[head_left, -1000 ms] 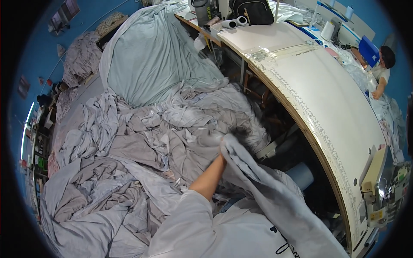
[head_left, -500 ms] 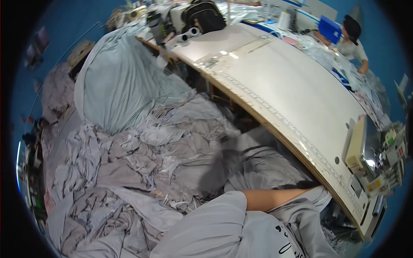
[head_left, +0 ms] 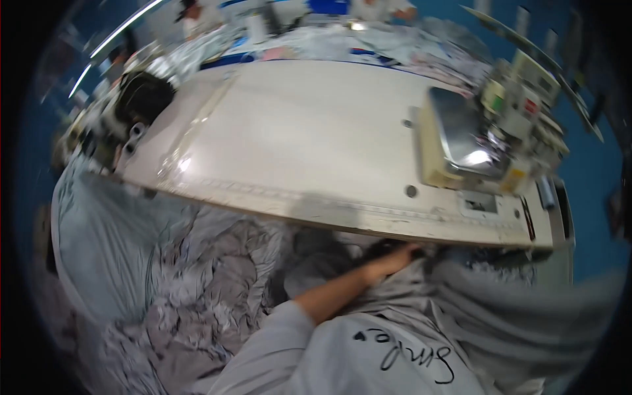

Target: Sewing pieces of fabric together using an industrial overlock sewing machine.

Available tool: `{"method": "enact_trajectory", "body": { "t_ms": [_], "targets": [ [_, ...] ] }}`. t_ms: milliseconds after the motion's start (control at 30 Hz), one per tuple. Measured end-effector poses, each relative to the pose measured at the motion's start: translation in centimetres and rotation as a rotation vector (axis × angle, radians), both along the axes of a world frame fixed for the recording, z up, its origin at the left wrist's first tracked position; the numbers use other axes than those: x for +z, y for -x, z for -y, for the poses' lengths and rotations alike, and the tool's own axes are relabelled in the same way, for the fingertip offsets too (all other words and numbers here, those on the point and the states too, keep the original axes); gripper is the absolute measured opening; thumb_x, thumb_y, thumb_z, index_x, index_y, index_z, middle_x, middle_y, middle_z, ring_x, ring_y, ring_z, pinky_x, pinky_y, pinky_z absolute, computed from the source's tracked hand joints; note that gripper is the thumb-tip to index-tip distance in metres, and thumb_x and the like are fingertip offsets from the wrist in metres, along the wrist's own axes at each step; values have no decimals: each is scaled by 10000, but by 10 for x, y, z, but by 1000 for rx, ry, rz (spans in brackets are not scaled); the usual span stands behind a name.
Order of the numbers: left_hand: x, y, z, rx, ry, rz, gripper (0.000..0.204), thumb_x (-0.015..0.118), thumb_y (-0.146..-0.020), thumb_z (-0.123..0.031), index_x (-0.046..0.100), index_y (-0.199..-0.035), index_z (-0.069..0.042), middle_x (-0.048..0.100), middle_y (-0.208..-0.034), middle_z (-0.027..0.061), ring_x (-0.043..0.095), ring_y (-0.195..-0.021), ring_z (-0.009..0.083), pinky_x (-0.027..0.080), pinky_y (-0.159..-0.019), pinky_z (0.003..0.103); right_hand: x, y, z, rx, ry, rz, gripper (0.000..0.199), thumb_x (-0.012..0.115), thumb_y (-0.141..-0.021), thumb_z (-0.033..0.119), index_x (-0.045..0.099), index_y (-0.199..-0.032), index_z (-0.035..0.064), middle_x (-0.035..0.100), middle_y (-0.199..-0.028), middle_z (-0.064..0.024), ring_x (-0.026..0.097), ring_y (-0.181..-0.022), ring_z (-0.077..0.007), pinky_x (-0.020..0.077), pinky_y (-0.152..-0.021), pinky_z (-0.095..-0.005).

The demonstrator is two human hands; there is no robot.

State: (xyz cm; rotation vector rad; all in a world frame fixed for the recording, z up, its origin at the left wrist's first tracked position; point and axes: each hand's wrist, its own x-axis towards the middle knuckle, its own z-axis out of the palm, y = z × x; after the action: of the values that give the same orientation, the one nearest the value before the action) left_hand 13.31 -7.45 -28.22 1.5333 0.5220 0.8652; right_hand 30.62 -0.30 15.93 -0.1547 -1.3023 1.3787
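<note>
My left hand point(head_left: 393, 261) is just below the front edge of the white sewing table point(head_left: 316, 138). Its fingers look closed on a grey cloth point(head_left: 411, 286), though motion blurs them. The cloth drops in folds over my lap. To the right, a wide sweep of grey fabric point(head_left: 533, 316) is smeared by motion and runs toward the picture's edge; whether it is part of the same cloth I cannot tell. My right hand does not show.
An overlock sewing machine point(head_left: 487, 138) stands at the table's right end. Crumpled grey fabric point(head_left: 210, 283) heaps at the left, beside a pale green cloth bundle point(head_left: 105, 243). A black bag point(head_left: 145, 95) sits far left. People point(head_left: 382, 10) work behind the table.
The view has swung right, so the table now lies straight ahead. My left hand has come out from behind the grey cloth. Grey fabric now sweeps out to the right.
</note>
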Motion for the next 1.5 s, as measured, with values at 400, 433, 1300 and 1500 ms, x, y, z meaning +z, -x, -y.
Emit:
{"method": "enact_trajectory", "body": {
  "t_ms": [400,433,1300,1500],
  "targets": [
    [135,129,88,276,-223,-780,463,731,-768,-306,612,-1147,-68,411,-1359,198,442,-1212,356,373,-995,462,43,47,113,-1201,-291,-89,318,357,-990,152,495,-1194,-50,605,-1083,-133,624,-961,-201,529,-880,-310],
    [131,123,84,271,-226,-786,463,731,-768,-306,612,-1147,-68,411,-1359,198,442,-1212,356,373,-995,462,42,45,116,-1191,-373,1,355,350,-1001,168,447,-1261,-54,581,-1150,-134,605,-1031,-198,510,-937,-315],
    [291,194,60,446,-57,186,220,510,-833,13,565,-1046,1,618,-1020,78,591,-883,119,482,-761,261,-393,44,170,-613,410,1440,351,652,-743,139,604,-1064,7,500,-1255,-239,499,-1143,-384,415,-950,-394],
    [291,191,70,375,-145,-186,294,660,-735,32,599,-1016,-34,633,-964,47,607,-882,141,488,-775,271,-311,96,167,-608,142,1035,525,651,-708,51,507,-1209,-5,553,-1153,-203,573,-1036,-316,440,-896,-360]
  ]
}}
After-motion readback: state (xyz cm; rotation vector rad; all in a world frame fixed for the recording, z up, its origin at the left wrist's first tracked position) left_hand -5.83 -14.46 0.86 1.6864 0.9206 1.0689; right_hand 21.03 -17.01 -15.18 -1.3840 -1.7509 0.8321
